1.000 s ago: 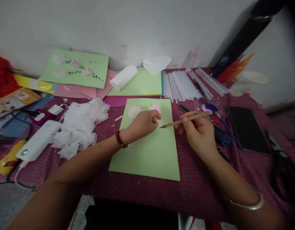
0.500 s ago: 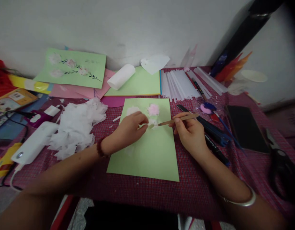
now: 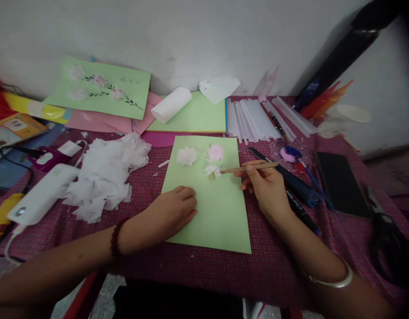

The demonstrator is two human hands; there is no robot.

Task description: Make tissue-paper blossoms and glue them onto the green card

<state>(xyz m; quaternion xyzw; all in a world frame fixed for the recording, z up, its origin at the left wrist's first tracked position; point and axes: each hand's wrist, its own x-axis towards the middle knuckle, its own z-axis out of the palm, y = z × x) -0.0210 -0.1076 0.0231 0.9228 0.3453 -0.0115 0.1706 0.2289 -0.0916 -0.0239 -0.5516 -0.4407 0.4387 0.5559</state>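
A light green sheet of paper (image 3: 211, 208) lies on the red checked tablecloth (image 3: 271, 261) in front of me. On its upper part sit a white paper flower (image 3: 187, 155), a pink paper flower (image 3: 215, 152) and a small white tuft (image 3: 212, 170). My right hand (image 3: 266, 188) is closed on a thin wooden stick (image 3: 248, 168), whose tip touches the small tuft. My left hand (image 3: 173, 212) rests on the sheet's lower left part, fingers loosely curled, holding nothing.
A heap of white tissue (image 3: 105, 175) lies left of the sheet, with a white power bank (image 3: 41, 192) beyond it. At the back are a finished flower card (image 3: 98, 88), a tissue roll (image 3: 171, 104) and white paper strips (image 3: 251, 117). A black phone (image 3: 342, 184), pens and scissors (image 3: 392, 243) lie right.
My left hand has let go of the small tuft and drawn back toward me onto the lower part of the sheet. The stick's tip has moved onto the tuft.
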